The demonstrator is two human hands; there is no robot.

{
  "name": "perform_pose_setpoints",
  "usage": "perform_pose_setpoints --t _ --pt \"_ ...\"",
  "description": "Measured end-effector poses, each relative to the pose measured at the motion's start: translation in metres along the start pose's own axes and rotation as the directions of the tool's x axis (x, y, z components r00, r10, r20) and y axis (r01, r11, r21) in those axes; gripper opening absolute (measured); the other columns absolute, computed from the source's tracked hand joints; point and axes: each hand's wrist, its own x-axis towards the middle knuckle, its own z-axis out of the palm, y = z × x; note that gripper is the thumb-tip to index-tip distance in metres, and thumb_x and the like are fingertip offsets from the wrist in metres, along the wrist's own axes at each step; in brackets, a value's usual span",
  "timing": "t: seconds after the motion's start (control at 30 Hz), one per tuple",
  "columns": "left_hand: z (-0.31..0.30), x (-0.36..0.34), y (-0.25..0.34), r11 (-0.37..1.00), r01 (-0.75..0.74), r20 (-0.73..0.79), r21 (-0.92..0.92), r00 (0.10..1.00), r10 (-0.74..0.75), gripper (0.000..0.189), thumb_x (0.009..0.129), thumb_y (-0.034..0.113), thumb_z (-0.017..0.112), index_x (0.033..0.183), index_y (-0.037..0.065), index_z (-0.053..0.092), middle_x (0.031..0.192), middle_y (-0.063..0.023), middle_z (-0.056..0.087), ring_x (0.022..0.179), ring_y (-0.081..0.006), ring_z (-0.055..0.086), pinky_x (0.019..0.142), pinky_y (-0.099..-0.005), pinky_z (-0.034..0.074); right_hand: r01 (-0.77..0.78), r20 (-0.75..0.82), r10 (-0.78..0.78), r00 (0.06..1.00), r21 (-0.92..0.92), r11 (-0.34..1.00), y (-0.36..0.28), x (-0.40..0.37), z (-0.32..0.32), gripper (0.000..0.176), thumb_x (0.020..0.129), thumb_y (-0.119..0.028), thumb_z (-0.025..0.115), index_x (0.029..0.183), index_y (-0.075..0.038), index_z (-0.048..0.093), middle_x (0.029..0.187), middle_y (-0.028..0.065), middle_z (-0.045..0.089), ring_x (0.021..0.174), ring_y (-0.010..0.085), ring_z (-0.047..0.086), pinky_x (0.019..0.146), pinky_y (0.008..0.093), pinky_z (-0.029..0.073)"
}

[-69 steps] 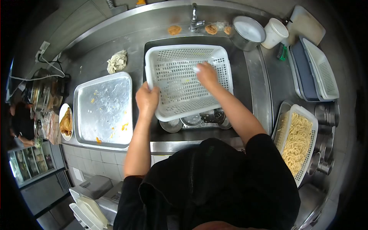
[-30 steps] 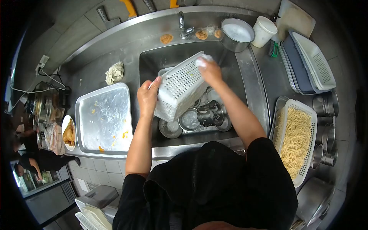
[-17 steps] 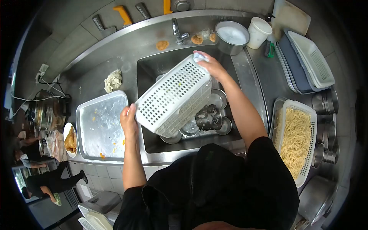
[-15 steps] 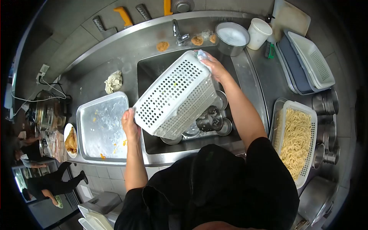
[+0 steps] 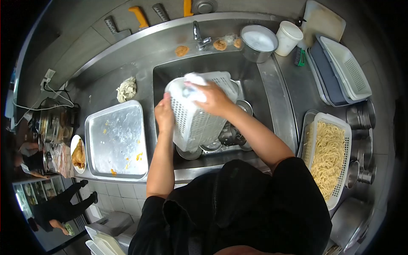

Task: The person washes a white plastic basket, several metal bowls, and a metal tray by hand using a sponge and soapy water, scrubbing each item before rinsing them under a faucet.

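Observation:
A white perforated plastic basket (image 5: 197,129) is tilted on its side over the steel sink (image 5: 265,85). My left hand (image 5: 164,114) grips the basket by its left edge. With my right hand (image 5: 211,98) I press a wet, whitish cloth (image 5: 196,80) against the upper end of the basket; the hand is closed on the cloth. Below the basket, partly hidden by it, lie a perforated metal cylinder (image 5: 230,135) and several metal containers in the sink.
Left of the sink lie a soiled metal tray (image 5: 115,140) and a crumpled cloth (image 5: 126,89). A pot of suds (image 5: 259,42) stands beyond the sink, near a faucet (image 5: 199,36). On the right is a basket of noodles (image 5: 329,157). A person (image 5: 59,208) is at far left.
The basket has turned and come more upright on end. My right hand has moved left with the cloth onto the basket's end, and my left hand has moved up and right.

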Motion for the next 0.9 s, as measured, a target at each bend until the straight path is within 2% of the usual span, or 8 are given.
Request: perform_pose_setpoints --t 0.13,0.2,0.3,0.47,0.6,0.67,0.8,0.9 --pt "-0.025 -0.016 -0.012 0.993 -0.049 -0.023 -0.105 0.999 0.047 0.051 0.092 0.044 0.047 0.083 -0.004 0.062 0.072 -0.0047 0.061 0.065 -0.0099 0.052 0.061 -0.0259 0.043 -0.298 -0.118 0.295 0.948 -0.01 0.954 0.054 -0.031 0.0 0.059 0.075 -0.02 0.064 0.131 -0.021 0.045 0.131 0.0162 0.046 0.114 0.034 0.048 0.097 0.038 0.038" --pt "-0.03 -0.02 -0.02 0.997 -0.051 0.01 -0.063 0.999 0.051 0.052 0.092 0.045 0.046 0.088 -0.004 0.062 0.078 -0.0062 0.063 0.068 -0.0113 0.055 0.063 -0.0266 0.045 -0.482 -0.098 0.547 0.831 0.363 0.797 0.082 -0.037 0.005 0.054 0.08 -0.02 0.062 0.13 -0.012 0.045 0.123 0.0136 0.054 0.111 0.0275 0.052 0.094 0.0329 0.039" --pt "-0.036 -0.032 -0.015 0.91 0.053 0.03 -0.412 0.999 -0.045 0.074 0.09 0.059 0.034 0.125 -0.006 0.042 0.118 -0.0141 0.056 0.104 -0.0223 0.058 0.088 -0.034 0.046 -0.419 0.311 0.707 0.635 0.908 -0.024 0.105 -0.039 0.005 0.048 0.08 -0.018 0.064 0.122 -0.002 0.049 0.113 0.0064 0.058 0.101 0.0156 0.054 0.087 0.0305 0.041" --pt "-0.049 -0.029 -0.029 0.759 0.111 0.091 -0.642 0.993 -0.068 0.075 0.091 0.059 0.029 0.133 -0.004 0.034 0.132 -0.0145 0.045 0.121 -0.0219 0.043 0.102 -0.0336 0.032 -0.259 0.045 0.726 0.686 0.948 0.187 0.098 -0.013 0.011 0.043 0.077 -0.02 0.069 0.114 -0.001 0.056 0.106 0.0067 0.061 0.094 0.014 0.057 0.083 0.0278 0.043" --pt "-0.074 -0.018 0.046 0.961 -0.053 0.383 0.273 0.922 -0.058 0.047 0.092 0.041 0.046 0.098 -0.003 0.063 0.084 -0.0074 0.065 0.073 -0.0136 0.059 0.068 -0.0288 0.046 -0.276 -0.028 0.481 0.876 0.789 0.55 0.09 0.03 0.005 0.039 0.076 -0.02 0.07 0.108 0.0 0.059 0.096 0.0087 0.065 0.085 0.0172 0.061 0.079 0.0295 0.046" --pt "-0.042 -0.02 0.065 0.901 -0.104 0.326 0.422 0.944 -0.043 0.047 0.09 0.042 0.051 0.091 -0.004 0.064 0.074 -0.007 0.065 0.067 -0.0123 0.058 0.063 -0.0298 0.046 -0.334 -0.032 0.362 0.932 0.319 0.887 0.064 0.058 0.006 0.041 0.074 -0.02 0.07 0.111 -0.006 0.059 0.098 0.0127 0.065 0.087 0.0254 0.062 0.081 0.0318 0.046" --pt "-0.015 -0.013 0.063 0.838 -0.131 0.094 0.53 0.991 0.095 0.052 0.09 0.043 0.049 0.08 -0.005 0.065 0.067 -0.0122 0.064 0.063 -0.0162 0.056 0.062 -0.0323 0.044 -0.003 0.131 -0.012 0.991 0.113 0.994 -0.001 0.071 -0.004 0.056 0.07 -0.012 0.07 0.124 -0.02 0.053 0.118 0.0111 0.058 0.101 0.0275 0.058 0.09 0.0339 0.043" --pt "-0.029 -0.016 0.052 0.98 0.044 0.018 0.193 0.999 -0.048 0.054 0.093 0.045 0.044 0.091 -0.006 0.063 0.077 -0.0104 0.066 0.069 -0.017 0.061 0.066 -0.032 0.047 -0.177 0.156 0.144 0.977 0.221 0.959 0.025 0.054 -0.005 0.054 0.074 -0.018 0.069 0.125 -0.021 0.053 0.12 0.0107 0.057 0.101 0.0255 0.058 0.089 0.0327 0.044"
